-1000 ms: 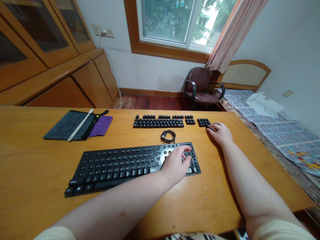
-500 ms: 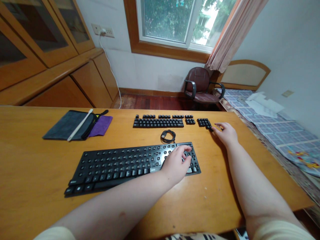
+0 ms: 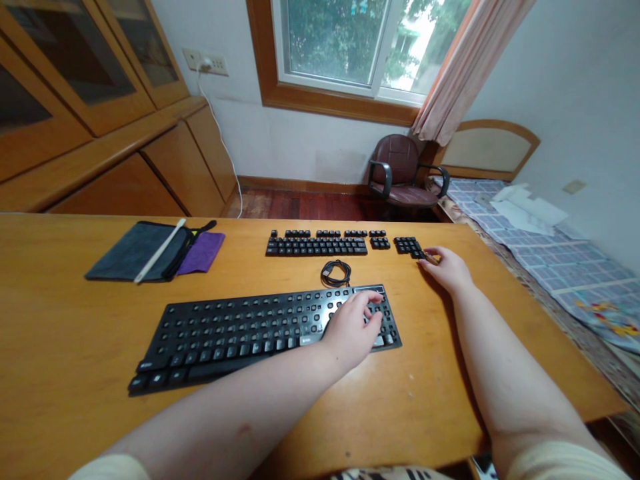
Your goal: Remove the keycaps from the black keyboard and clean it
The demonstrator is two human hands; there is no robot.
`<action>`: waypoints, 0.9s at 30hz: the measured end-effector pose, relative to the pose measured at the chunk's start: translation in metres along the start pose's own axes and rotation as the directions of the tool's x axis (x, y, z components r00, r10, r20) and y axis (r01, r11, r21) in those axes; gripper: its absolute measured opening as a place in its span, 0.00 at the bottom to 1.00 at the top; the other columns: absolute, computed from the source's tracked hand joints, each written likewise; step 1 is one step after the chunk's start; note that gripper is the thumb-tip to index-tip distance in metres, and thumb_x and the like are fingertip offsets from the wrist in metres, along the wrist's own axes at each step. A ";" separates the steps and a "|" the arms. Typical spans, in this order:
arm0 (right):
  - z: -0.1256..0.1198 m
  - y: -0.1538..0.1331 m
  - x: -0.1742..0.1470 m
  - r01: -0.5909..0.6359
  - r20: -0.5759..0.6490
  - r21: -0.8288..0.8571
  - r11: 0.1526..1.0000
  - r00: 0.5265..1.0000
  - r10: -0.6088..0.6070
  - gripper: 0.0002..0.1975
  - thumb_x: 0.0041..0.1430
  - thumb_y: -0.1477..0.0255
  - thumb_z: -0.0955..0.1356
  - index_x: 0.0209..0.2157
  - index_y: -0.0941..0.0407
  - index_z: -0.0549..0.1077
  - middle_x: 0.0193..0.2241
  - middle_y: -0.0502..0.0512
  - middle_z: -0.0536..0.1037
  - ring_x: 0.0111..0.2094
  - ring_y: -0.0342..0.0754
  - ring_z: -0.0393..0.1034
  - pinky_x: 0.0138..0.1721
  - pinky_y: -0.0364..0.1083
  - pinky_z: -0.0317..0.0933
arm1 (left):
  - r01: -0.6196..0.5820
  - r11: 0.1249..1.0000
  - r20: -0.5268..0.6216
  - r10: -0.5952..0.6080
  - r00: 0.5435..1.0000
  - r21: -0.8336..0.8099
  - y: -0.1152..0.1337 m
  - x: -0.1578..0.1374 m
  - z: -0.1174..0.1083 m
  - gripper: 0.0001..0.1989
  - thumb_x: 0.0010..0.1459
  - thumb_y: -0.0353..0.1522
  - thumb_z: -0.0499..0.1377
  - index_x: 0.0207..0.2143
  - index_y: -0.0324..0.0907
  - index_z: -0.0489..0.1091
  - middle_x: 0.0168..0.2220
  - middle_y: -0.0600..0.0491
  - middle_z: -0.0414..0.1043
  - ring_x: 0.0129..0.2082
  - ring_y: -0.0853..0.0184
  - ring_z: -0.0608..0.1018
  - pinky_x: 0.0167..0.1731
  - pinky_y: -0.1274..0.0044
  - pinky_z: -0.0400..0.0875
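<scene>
A black keyboard [image 3: 220, 327] lies slightly slanted on the wooden desk. Keycaps sit along its front rows, while the rows behind show bare switch stems. Over its right end rests my left hand [image 3: 353, 323], fingers curved and thumb apart, holding nothing; it covers part of the number pad. Loose black keycaps stand in rows behind the keyboard: a large block [image 3: 317, 247], a small group [image 3: 380, 244] and a number-pad group [image 3: 407, 245]. At the right edge of that last group, my right hand [image 3: 445, 267] pinches a dark keycap, mostly hidden by the fingers.
A coiled USB cable [image 3: 336, 273] lies between keyboard and loose keycaps. At the left are a grey pouch [image 3: 133, 250], a pale stick [image 3: 160, 252] across it, and a purple cloth [image 3: 204, 253]. Beyond the desk stand an office chair [image 3: 400, 167] and a bed [image 3: 530, 233].
My right hand has shifted slightly left and its thumb and fingers have closed in at the edge of the number-pad keycaps. My left hand has stayed on the keyboard.
</scene>
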State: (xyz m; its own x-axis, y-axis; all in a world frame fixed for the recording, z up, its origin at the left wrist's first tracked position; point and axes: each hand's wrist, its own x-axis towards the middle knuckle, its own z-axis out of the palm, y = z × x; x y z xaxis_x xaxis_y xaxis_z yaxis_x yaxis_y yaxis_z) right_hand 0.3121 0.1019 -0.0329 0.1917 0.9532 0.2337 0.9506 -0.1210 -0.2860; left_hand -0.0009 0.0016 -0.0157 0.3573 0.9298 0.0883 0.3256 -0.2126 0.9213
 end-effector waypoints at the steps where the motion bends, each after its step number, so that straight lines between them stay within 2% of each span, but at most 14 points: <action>1: 0.000 0.000 0.000 -0.002 0.003 -0.001 1.000 1.000 0.002 0.18 0.48 0.59 0.68 0.40 0.53 0.74 0.39 0.55 0.78 0.41 0.55 0.71 0.39 0.50 0.63 | 0.000 1.000 0.000 0.000 1.000 -0.001 0.000 0.000 0.000 0.14 0.56 0.31 0.53 0.46 0.46 0.66 0.41 0.54 0.70 0.35 0.68 0.72 0.38 0.75 0.68; 14: 0.001 0.004 0.001 0.030 -0.049 -0.016 0.999 0.998 -0.031 0.16 0.50 0.62 0.67 0.40 0.53 0.74 0.39 0.55 0.78 0.41 0.54 0.71 0.38 0.49 0.63 | 0.000 1.000 0.000 0.000 1.000 -0.008 0.001 0.000 -0.001 0.15 0.56 0.31 0.53 0.47 0.46 0.66 0.41 0.53 0.70 0.35 0.68 0.72 0.38 0.75 0.68; 22: 0.003 -0.008 -0.001 0.158 -0.166 -0.075 0.985 0.972 -0.168 0.12 0.53 0.62 0.65 0.33 0.53 0.77 0.37 0.55 0.77 0.39 0.51 0.71 0.37 0.47 0.63 | 0.002 1.000 0.005 -0.002 1.000 -0.001 0.001 0.001 -0.001 0.15 0.56 0.31 0.53 0.47 0.46 0.66 0.41 0.54 0.70 0.34 0.69 0.72 0.37 0.76 0.68; 27: 0.006 -0.016 -0.002 0.191 -0.129 -0.071 0.979 0.972 -0.198 0.11 0.54 0.62 0.66 0.33 0.51 0.78 0.37 0.52 0.77 0.36 0.49 0.71 0.35 0.46 0.63 | 0.005 1.000 0.004 -0.005 1.000 -0.001 0.002 0.001 -0.001 0.14 0.56 0.31 0.53 0.46 0.46 0.66 0.41 0.54 0.70 0.34 0.69 0.72 0.37 0.76 0.68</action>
State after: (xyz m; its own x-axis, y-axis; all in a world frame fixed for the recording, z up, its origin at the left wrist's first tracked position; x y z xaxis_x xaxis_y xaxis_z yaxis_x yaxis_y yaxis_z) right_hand 0.2949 0.1037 -0.0345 0.0291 0.9144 0.4038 0.9846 0.0434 -0.1694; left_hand -0.0012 0.0025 -0.0137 0.3595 0.9295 0.0823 0.3263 -0.2079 0.9221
